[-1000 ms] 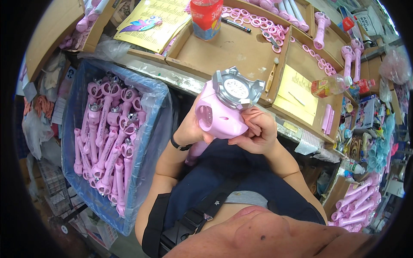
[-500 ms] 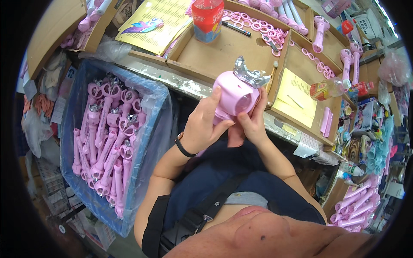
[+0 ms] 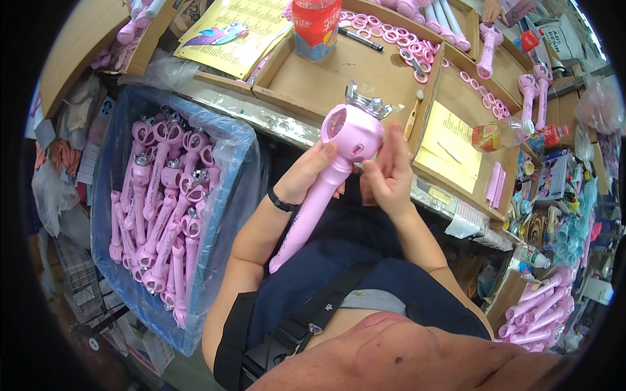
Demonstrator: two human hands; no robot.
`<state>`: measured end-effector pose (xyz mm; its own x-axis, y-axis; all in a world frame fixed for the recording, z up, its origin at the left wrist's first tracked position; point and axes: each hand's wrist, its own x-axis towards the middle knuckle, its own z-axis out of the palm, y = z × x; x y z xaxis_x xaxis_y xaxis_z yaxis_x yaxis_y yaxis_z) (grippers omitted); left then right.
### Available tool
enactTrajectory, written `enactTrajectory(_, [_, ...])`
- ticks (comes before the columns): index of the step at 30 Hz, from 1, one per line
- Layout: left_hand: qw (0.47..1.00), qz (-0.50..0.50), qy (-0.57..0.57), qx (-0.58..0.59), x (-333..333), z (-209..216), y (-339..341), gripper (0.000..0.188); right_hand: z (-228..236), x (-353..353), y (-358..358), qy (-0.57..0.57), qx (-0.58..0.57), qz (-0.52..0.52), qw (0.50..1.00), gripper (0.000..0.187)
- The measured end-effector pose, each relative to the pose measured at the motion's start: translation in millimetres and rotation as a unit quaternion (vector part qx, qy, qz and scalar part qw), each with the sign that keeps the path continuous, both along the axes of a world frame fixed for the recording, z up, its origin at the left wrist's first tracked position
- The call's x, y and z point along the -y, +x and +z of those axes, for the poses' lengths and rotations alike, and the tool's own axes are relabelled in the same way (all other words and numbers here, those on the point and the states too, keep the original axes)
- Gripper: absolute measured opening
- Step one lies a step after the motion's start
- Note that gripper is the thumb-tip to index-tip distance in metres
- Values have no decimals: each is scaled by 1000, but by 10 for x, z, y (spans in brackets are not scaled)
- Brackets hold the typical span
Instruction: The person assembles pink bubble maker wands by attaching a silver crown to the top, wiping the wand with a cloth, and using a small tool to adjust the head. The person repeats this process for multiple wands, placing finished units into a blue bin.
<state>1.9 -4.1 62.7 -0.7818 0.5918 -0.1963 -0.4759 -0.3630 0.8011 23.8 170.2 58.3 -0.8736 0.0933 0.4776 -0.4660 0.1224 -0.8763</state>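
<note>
My left hand [image 3: 305, 173] is wrapped round the neck of a pink toy wand [image 3: 314, 205], just under its bulky head. The head has round openings and carries a silver crown on top; the long handle slants down toward my lap. Beside the head, my right hand [image 3: 390, 174] has its fingers stretched out and slightly blurred, with nothing seen in it. Whether its fingertips still touch the head I cannot tell.
At left stands a blue lined bin [image 3: 228, 140] of crowned pink wands. Ahead, a cardboard tray [image 3: 287, 77] holds a red-labelled bottle [image 3: 315, 29], a pen [image 3: 360, 39] and pink rings [image 3: 385, 34]. A yellow sheet [image 3: 450, 140] and another bottle [image 3: 499, 135] lie to the right.
The wand has turned, so its long handle now shows pointing toward my lap. My right hand has come off the head and opened; my left hand has shifted down to the neck.
</note>
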Motion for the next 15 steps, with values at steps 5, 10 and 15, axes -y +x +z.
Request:
enactTrajectory(5, [1000, 24, -3, 20, 66, -40, -6, 61, 52, -51, -92, 290, -122, -28, 949, 43])
enactTrajectory(10, [997, 64, -37, 22, 100, -63, 19, 56, 66, -37, -134, 394, -163, -9, 905, 41])
enactTrajectory(15, [994, 83, -60, 26, 79, -25, 49, 50, 116, -54, -203, 391, -144, -23, 909, 43])
